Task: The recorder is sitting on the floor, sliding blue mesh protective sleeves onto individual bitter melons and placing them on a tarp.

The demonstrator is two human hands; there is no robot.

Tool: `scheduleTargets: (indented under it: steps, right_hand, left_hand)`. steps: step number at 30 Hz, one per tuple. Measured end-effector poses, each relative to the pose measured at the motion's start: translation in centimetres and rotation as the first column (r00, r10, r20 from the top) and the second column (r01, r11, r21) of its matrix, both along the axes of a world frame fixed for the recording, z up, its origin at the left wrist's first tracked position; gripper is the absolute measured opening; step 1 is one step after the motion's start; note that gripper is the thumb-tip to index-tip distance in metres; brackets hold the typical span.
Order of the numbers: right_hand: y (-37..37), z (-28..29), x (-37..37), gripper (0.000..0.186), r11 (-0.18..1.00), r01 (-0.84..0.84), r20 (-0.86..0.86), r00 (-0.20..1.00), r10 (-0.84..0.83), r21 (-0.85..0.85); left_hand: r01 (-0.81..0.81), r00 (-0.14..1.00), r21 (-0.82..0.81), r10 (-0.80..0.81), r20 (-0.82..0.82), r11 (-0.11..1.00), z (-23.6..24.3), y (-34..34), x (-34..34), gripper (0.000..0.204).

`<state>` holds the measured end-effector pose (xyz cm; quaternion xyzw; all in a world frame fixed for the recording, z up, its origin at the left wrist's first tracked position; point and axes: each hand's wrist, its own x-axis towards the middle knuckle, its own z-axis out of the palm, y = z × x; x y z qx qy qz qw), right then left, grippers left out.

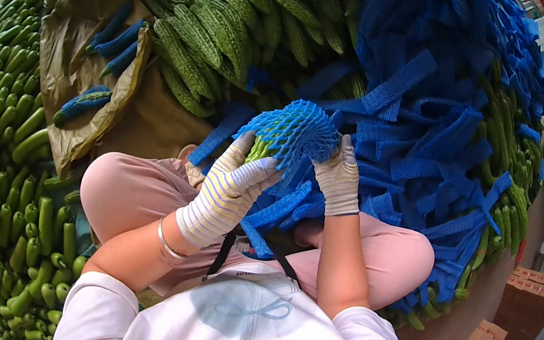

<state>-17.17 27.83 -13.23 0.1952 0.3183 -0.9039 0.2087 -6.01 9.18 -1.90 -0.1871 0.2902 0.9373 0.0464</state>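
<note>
My left hand (230, 190) grips bitter gourd (260, 150) | my right hand (338, 182) pinches its blue foam net sleeve (301, 126) | gourd between both | likely firm, bruisable: cradle mid-body; net light, stretchy: grip rim

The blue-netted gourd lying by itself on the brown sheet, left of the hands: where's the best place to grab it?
Probably around the middle of the blue-netted gourd, from above, thumb along one long side and fingers along the other. It's long and narrow, lies slanted on the brown sheet, and nothing rests on top of it.
</note>
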Motion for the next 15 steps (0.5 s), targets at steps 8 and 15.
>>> scheduleTargets:
  steps: [8,15]
  right_hand:
    - [-0.2,0.9,1.6,0.049,0.949,-0.286,-0.356,0.880,0.314,0.131]
    - [3.9,0.7,-0.1,0.034,0.817,0.009,-0.250,0.954,0.165,0.576]
  left_hand:
    - [-0.062,0.993,0.387,0.094,-0.065,0.920,0.0,-1.4,-1.3,0.048]
    - [-0.020,0.975,0.123,0.047,-0.218,0.992,1.5,-2.4,-1.6,0.053]
